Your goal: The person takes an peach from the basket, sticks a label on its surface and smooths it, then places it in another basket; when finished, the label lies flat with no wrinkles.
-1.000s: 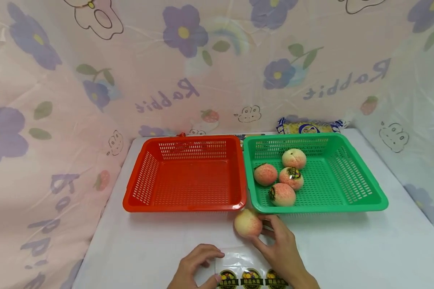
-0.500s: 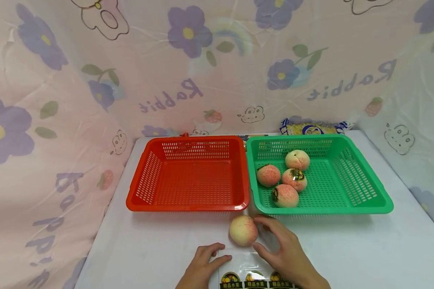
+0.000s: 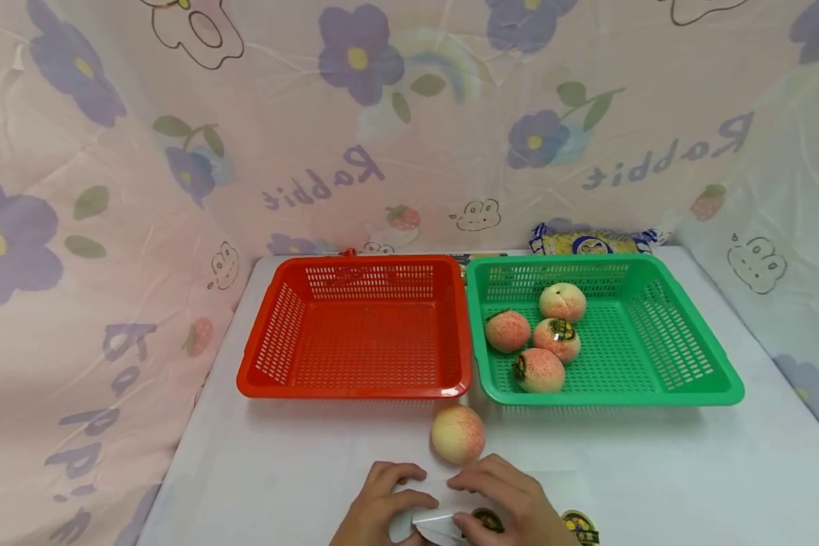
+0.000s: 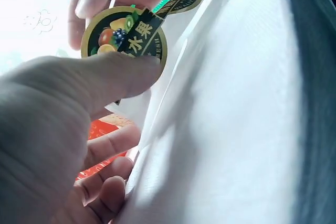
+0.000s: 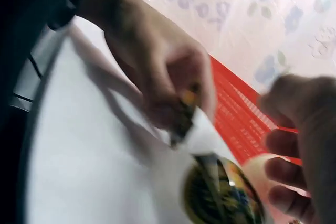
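Observation:
My left hand (image 3: 381, 506) pinches the lifted edge of a sticker sheet (image 3: 438, 523) low in the head view. In the left wrist view its thumb presses across a round black-and-gold fruit sticker (image 4: 123, 38). Close by, my right hand (image 3: 508, 504) hovers over the sheet with bent, separated fingers; no hold shows in the blurred right wrist view. Another round sticker (image 5: 220, 195) lies on the sheet there. A yellow and pink peach (image 3: 458, 434) rests on the table just beyond both hands, touched by neither.
A red basket (image 3: 355, 393) stands at the back left. Beside it a green basket (image 3: 607, 397) contains several peaches (image 3: 541, 371), some with stickers. A blue and yellow packet (image 3: 590, 243) lies behind the green basket, against the patterned curtain (image 3: 423, 152).
My right hand has let go of the peach and moved toward me over the sticker sheet. The peach has shifted slightly left and nearer. The sheet's edge is now lifted by the left hand.

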Tool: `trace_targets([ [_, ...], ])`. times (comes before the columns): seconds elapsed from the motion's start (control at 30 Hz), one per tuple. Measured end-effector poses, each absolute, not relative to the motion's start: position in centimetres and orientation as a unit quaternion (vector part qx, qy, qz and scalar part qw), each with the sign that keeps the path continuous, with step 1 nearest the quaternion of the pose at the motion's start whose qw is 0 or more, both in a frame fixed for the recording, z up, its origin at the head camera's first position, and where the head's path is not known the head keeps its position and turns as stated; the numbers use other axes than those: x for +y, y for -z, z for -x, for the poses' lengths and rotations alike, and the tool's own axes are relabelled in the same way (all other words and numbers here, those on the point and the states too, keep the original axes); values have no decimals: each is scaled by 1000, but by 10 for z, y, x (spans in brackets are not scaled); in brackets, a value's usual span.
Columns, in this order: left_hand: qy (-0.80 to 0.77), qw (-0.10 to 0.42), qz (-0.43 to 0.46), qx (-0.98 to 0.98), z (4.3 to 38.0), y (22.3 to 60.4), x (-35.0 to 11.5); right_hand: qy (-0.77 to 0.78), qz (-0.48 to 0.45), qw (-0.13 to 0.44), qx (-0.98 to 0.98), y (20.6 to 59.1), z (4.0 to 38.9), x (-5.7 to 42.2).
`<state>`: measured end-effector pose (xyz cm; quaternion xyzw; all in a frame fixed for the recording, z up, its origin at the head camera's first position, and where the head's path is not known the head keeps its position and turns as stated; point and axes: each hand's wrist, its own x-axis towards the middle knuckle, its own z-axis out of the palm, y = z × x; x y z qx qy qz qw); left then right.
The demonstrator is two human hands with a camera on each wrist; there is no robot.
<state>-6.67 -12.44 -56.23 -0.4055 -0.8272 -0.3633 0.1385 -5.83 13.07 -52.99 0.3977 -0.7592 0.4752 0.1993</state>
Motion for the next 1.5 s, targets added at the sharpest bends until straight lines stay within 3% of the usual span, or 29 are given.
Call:
trace_targets([
  [0.1, 369, 121, 392, -834, 65, 560, -124, -454, -442, 155, -758, 531, 55, 125],
  [0.23, 372, 98, 376, -843, 64, 557, -124, -424, -433, 142, -782, 531, 50, 121],
  [0.4, 342, 124, 398, -842, 66, 561, -125, -442, -413, 162, -780, 531, 47, 117],
  [0.57, 245, 156, 428, -856, 67, 567, -128, -533, -364, 121, -754, 526, 45, 119],
  [0.63, 215, 148, 432, -863, 65, 566, -130, -553, -326, 107, -760, 522, 45, 123],
  [0.77, 234, 82, 424, -871, 62, 552, -133, -562, -257, 93, -781, 514, 49, 132],
  [0.87, 331, 59, 372, -865, 62, 533, -128, -574, -224, 76, -784, 509, 53, 136],
  [1.03, 511, 90, 270, -811, 67, 511, -101, -601, -232, 60, -763, 506, 58, 135],
  [1.27, 617, 28, 143, -774, 71, 506, -76, -520, -193, 149, -818, 507, 59, 130],
  [1.5, 622, 26, 93, -777, 83, 503, -64, -522, -83, 157, -834, 500, 61, 128],
])
